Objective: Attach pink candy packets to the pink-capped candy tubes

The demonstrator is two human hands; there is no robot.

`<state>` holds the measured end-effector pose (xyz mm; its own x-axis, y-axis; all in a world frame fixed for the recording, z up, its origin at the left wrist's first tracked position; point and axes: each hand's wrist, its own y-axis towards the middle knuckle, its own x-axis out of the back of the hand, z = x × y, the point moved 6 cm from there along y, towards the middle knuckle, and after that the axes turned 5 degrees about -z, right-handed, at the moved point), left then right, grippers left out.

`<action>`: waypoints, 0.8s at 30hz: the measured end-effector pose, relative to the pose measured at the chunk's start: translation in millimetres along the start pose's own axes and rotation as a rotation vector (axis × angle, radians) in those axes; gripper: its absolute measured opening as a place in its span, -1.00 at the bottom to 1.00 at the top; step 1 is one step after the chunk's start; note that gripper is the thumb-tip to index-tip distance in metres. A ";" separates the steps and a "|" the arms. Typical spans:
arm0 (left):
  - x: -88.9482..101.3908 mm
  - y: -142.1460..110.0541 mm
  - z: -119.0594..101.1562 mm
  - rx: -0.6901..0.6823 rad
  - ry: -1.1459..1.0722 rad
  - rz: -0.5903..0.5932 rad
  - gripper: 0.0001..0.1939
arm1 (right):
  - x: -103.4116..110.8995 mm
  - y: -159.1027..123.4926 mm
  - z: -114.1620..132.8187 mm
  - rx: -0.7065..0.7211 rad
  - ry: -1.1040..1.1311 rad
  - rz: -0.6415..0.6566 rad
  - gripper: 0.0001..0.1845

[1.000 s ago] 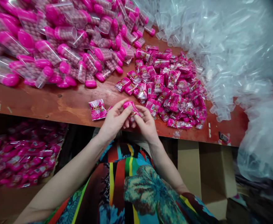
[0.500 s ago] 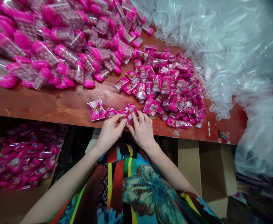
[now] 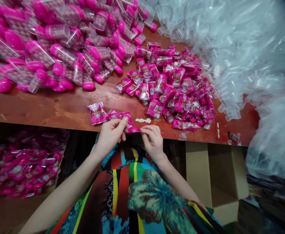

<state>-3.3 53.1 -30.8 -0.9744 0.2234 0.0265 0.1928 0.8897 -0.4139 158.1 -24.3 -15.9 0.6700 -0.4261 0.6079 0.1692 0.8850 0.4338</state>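
At the table's front edge, a small pink printed wrapper (image 3: 134,129) is stretched between my two hands. My left hand (image 3: 112,132) pinches its left end, thumb on top. My right hand (image 3: 153,140) grips the right end with bent fingers. Just beyond my left hand lie flat pink packets (image 3: 118,114), partly hidden by the fingers. Another flat pink packet (image 3: 97,113) rests to their left. Farther off to the right is a heap of pink printed packets (image 3: 167,86), several with clear plastic caps or cups showing inside.
Clear tubes of pink balls with pink caps (image 3: 62,53) are piled at the back left. Clear plastic cups (image 3: 226,78) fill the right side. A box of pink packets (image 3: 28,159) stands below left, and an open cardboard box (image 3: 198,175) below right of the wooden table (image 3: 67,107).
My right hand has drawn back toward me and slightly right, its fingers now bent. A wrapper now spans my hands, closer to the table edge. The view has shifted slightly.
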 end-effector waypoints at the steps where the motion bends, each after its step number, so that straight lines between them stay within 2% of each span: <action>1: -2.2 -1.9 -1.2 0.024 -0.015 0.008 -0.54 | 1.9 5.2 1.5 -0.005 0.026 -0.048 -0.82; 6: -14.7 -5.4 -4.5 0.204 -0.148 0.060 -0.41 | 4.4 29.1 15.0 0.101 -0.061 -0.144 -0.91; 11: -14.3 -2.7 -2.8 0.321 -0.307 0.096 -0.40 | -5.7 40.8 19.9 0.238 -0.182 -0.184 -0.93; 13: -12.8 -0.1 -4.7 0.293 -0.336 0.096 -0.46 | -14.0 42.8 17.2 0.275 -0.189 -0.183 -0.93; 15: -9.8 4.5 -6.8 0.227 -0.350 0.047 -0.57 | -22.5 43.6 13.5 0.297 -0.182 -0.160 -0.92; 17: -6.1 10.2 -6.8 0.162 -0.346 -0.033 -0.65 | -30.9 43.3 10.1 0.297 -0.202 -0.084 -0.92; 21: -4.3 19.0 -0.7 0.063 -0.265 -0.135 -0.66 | -41.4 37.9 6.4 0.276 -0.355 0.144 -0.87; 24: -4.9 17.2 -0.6 -0.056 -0.109 -0.200 -0.66 | -40.8 32.6 6.6 0.244 -0.415 0.220 -0.83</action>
<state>4.8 67.5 -37.5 -1.0000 -0.0010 0.0032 -0.0021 0.9333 -0.3591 131.5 20.7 -22.2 0.3202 -0.3174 0.8926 -0.1492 0.9135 0.3784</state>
